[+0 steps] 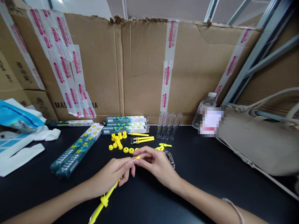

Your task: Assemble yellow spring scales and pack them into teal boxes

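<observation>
Yellow rod [104, 200], slanting, nearest | left hand [119, 169] gripping it | right hand [155, 161] pinching a yellow tip [137, 158] | yellow caps [117, 140], four clear tubes [172, 127] beyond

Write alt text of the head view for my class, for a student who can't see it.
A person's left hand and right hand meet over a black table, holding a yellow piece. Beyond them are yellow fittings, upright clear tubes and narrow printed boxes, before a cardboard wall.
</observation>
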`<control>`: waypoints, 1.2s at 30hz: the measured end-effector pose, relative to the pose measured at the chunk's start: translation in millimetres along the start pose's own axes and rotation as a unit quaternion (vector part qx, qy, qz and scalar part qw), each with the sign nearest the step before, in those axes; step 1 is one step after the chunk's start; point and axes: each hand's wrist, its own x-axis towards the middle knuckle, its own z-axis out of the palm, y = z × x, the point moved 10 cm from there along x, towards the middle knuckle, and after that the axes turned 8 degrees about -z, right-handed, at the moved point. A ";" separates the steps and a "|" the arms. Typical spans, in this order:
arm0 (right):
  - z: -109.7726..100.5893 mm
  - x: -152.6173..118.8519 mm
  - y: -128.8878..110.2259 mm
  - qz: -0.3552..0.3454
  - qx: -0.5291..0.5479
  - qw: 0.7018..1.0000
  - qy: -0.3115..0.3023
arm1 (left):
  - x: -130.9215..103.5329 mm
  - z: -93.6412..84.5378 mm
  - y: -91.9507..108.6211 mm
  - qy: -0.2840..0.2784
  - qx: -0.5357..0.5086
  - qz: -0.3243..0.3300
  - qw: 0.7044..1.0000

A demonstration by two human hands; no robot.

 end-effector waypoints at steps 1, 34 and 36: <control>0.2 0.0 1.0 0.003 -0.003 1.000 0.000 | -0.1 0.3 -0.5 -0.002 -0.002 -0.001 1.000; -223.7 24.6 -2.8 -0.012 -0.290 0.942 0.168 | 4.3 -2.0 -10.2 -0.015 -0.094 -0.034 0.995; -215.9 25.9 7.1 0.017 -0.289 0.950 0.119 | 4.3 -1.5 -11.0 -0.015 -0.095 -0.035 0.995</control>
